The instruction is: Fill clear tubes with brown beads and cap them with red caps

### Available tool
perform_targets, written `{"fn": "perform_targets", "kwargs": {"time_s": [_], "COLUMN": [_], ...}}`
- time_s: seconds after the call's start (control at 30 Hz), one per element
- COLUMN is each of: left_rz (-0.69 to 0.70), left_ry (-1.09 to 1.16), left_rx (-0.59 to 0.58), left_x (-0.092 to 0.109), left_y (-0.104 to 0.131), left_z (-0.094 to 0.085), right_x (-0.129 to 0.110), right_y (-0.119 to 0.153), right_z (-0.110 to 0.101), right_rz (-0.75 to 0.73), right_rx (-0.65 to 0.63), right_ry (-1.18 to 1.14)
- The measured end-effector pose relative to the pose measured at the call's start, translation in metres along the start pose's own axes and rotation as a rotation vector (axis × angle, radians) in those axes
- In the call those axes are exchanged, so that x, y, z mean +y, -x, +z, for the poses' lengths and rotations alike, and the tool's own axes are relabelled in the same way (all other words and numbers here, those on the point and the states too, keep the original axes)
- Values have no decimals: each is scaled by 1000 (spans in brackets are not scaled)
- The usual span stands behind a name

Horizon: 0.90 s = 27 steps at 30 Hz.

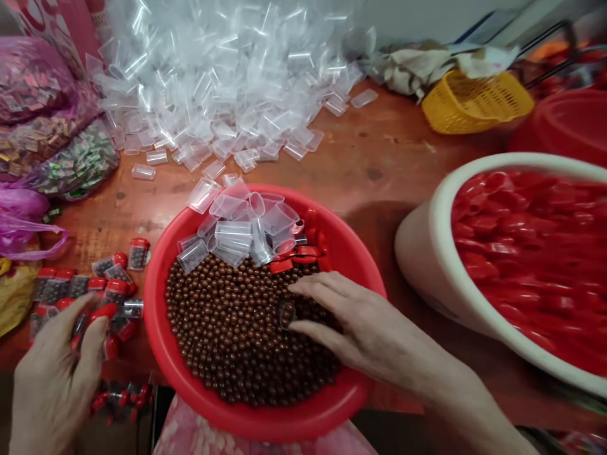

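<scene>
My right hand (346, 316) reaches into the red basin (159, 341), over the brown balls (237, 322). Its thumb and fingers are curved around a clear plastic tube (286, 315), whose round mouth shows dark against the balls. On the basin's far side lie empty clear tubes (233, 237) and a few red caps (307, 251). My left hand (57, 373) is at the table's left, thumb and forefinger apart, beside a pile of red-capped tubes (116, 291) filled with dark balls. Its other fingers are hidden, and nothing is plainly gripped in it.
A large heap of clear tubes (227, 95) covers the back of the table. A white tub (427, 246) of red caps (526, 272) stands at right, with a yellow basket (474, 104) behind. Purple plastic bags (76, 158) of small wrapped pieces sit at left.
</scene>
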<state>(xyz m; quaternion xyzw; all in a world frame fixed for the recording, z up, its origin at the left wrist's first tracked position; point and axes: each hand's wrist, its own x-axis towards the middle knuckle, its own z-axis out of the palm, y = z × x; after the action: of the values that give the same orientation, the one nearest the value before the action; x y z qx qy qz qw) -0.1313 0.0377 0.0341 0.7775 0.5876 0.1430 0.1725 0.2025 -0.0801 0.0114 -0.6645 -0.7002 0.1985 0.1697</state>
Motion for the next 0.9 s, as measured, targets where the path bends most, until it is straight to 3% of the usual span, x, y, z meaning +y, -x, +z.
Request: {"fn": "perform_targets", "kwargs": {"time_s": [0.07,0.1,0.2,0.27,0.37,0.5,0.63,0.77,0.9], "left_rz": [90,153,422,516,560,566,534,516,465], "left_ry": [-138,-112,101,198,274,369,459,495,448], "left_rx": [80,46,-184,-344,-558,-725,-770,-739,-617], "left_x": [14,25,61,82,102,109,104,98,96], "left_y": [-6,-8,-9,-9,-9,-8,-6,-12,-17], "left_z": [5,9,28,42,60,74,76,68,58], "right_x": [3,2,0,2,0,-22,-43,-31,6], "right_y": [6,7,7,6,3,-6,-13,-15,-21], "right_z": [5,10,23,25,16,-1,2,5,7], "right_rz": [12,17,28,33,41,-77,-125,-154,-47], "right_rx": [-83,-98,-101,-79,-52,-44,109,166,205], "right_ry": [24,43,30,-42,-153,-350,-457,-482,-52]}}
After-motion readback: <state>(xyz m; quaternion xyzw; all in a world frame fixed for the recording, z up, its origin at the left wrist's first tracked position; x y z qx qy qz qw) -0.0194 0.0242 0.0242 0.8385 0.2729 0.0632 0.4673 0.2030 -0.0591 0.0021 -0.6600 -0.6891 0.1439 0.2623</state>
